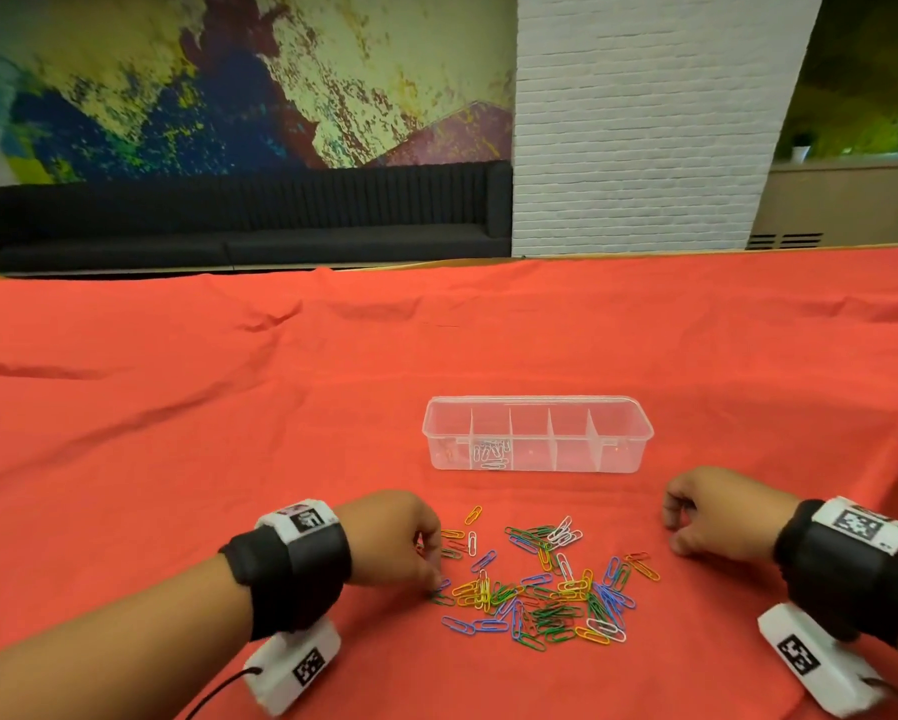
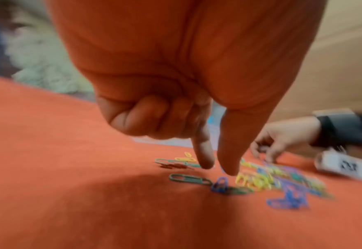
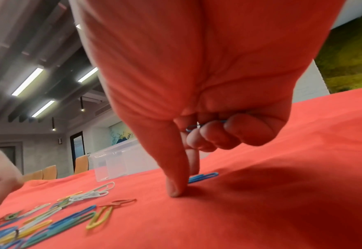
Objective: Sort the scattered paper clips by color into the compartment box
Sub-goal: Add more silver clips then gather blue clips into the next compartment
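A clear compartment box (image 1: 538, 402) stands on the red cloth, with white clips (image 1: 491, 454) in its second compartment from the left. A mixed pile of coloured paper clips (image 1: 545, 589) lies in front of it. My left hand (image 2: 218, 169) hovers at the pile's left edge, index and thumb pointing down with a gap, just above a blue clip (image 2: 219, 184) and a green clip (image 2: 189, 179); nothing is between them. My right hand (image 3: 184, 183) is right of the pile. Its curled fingers hold a blue clip (image 3: 194, 126) against the palm, while thumb and index touch another blue clip (image 3: 203, 177) on the cloth.
The red cloth (image 1: 229, 433) covers the whole table, with a few wrinkles at the far left. A dark sofa (image 1: 239, 220) and a white brick pillar (image 1: 644, 122) stand beyond the far edge. Wrist cameras hang under both forearms near the cloth.
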The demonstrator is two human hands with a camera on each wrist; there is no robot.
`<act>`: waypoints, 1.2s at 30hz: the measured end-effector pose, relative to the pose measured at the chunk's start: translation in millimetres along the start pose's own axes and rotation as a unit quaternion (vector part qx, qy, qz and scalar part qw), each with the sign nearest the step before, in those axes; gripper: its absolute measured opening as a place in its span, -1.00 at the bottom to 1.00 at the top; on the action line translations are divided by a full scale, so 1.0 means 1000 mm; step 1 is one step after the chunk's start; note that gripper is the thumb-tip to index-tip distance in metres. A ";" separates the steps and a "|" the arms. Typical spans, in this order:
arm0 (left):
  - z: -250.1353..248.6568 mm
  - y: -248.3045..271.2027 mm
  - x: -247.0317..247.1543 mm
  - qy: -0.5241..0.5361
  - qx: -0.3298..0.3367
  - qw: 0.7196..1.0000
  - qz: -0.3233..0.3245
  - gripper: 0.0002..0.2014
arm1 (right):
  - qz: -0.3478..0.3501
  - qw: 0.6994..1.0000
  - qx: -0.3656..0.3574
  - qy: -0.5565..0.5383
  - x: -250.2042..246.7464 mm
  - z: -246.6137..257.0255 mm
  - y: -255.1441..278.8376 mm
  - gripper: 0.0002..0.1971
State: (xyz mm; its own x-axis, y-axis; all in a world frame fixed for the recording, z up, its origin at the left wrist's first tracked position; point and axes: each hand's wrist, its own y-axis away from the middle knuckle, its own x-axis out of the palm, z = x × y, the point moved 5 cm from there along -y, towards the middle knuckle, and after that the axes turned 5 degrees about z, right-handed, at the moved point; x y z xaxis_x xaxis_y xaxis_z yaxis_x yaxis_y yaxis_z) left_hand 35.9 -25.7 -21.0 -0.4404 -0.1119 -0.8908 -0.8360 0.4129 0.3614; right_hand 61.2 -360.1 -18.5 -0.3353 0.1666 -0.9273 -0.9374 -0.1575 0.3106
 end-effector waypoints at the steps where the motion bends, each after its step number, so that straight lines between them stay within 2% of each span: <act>1: -0.004 0.001 0.001 -0.043 0.003 0.999 -0.013 -0.77 | 0.008 1.000 0.000 0.000 0.001 -0.002 -0.002 -0.88; 3: -0.011 0.000 0.004 -0.093 0.012 0.995 -0.024 -0.78 | 0.025 1.000 -0.002 0.005 0.006 -0.004 -0.005 -0.92; 7: -0.016 -0.002 0.008 -0.093 0.031 0.995 -0.021 -0.83 | 0.022 0.999 -0.026 0.004 0.003 0.001 -0.007 -0.92; 9: -0.013 -0.004 0.011 -0.078 0.032 0.996 -0.014 -0.81 | 0.025 0.996 -0.061 -0.064 -0.004 0.014 -0.006 -0.87; 10: -0.012 -0.004 0.012 -0.073 0.032 0.997 -0.011 -0.81 | 0.034 0.987 -0.075 -0.136 -0.006 0.022 -0.005 -0.85; 11: -0.010 -0.005 0.013 -0.069 0.033 0.997 -0.010 -0.81 | 0.051 0.969 -0.082 -0.227 -0.007 0.029 -0.005 -0.83; 14: -0.006 -0.007 0.011 -0.065 0.032 0.997 -0.016 -0.82 | 0.088 0.883 -0.074 -0.455 -0.007 0.046 -0.013 -0.85; 16: -0.005 -0.007 0.008 -0.060 0.028 0.998 -0.015 -0.84 | 0.081 0.830 -0.066 -0.548 -0.012 0.056 -0.024 -0.85; 19: -0.010 -0.005 0.006 -0.129 0.034 0.991 -0.014 -0.81 | 0.059 0.778 -0.044 -0.624 -0.024 0.070 -0.046 -0.80; 21: -0.016 -0.004 0.008 -0.199 0.047 0.979 -0.016 -0.80 | 0.059 0.757 -0.032 -0.650 -0.032 0.080 -0.059 -0.76; 23: -0.021 -0.004 0.011 -0.235 0.062 0.970 -0.018 -0.79 | 0.049 0.747 -0.026 -0.662 -0.041 0.089 -0.071 -0.80; 26: -0.020 -0.005 0.011 -0.223 0.063 0.973 -0.020 -0.80 | 0.016 0.770 -0.005 -0.637 -0.050 0.100 -0.088 -0.91; 29: -0.007 -0.010 0.001 -0.111 0.030 0.993 -0.023 -0.81 | -0.013 0.807 0.027 -0.589 -0.054 0.105 -0.104 -0.88; 31: 0.004 -0.014 -0.008 0.037 0.007 0.999 -0.011 -0.84 | -0.016 0.818 0.037 -0.574 -0.054 0.105 -0.111 -0.82; 32: 0.008 -0.018 -0.012 0.128 -0.003 0.992 -0.006 -0.85 | -0.007 0.818 0.035 -0.574 -0.053 0.105 -0.113 -0.81; 33: 0.011 -0.021 -0.016 0.232 -0.015 0.973 -0.005 -0.88 | 0.008 0.820 0.030 -0.572 -0.052 0.106 -0.114 -0.80; 34: 0.013 -0.024 -0.018 0.344 -0.031 0.938 -0.005 -0.92 | 0.024 0.822 0.023 -0.569 -0.050 0.107 -0.114 -0.78; 36: 0.011 -0.029 -0.025 0.521 -0.051 0.852 0.004 -0.97 | 0.041 0.822 0.010 -0.568 -0.048 0.107 -0.114 -0.75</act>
State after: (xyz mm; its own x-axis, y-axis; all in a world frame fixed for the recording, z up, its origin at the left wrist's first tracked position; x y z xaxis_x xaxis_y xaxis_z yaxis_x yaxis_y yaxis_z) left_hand 74.8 -25.3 -12.7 -0.4542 -0.8725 -0.1800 -0.8322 0.3434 0.4353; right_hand 173.8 -246.5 12.8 -0.2582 0.9594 -0.1132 -0.9049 -0.1991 0.3762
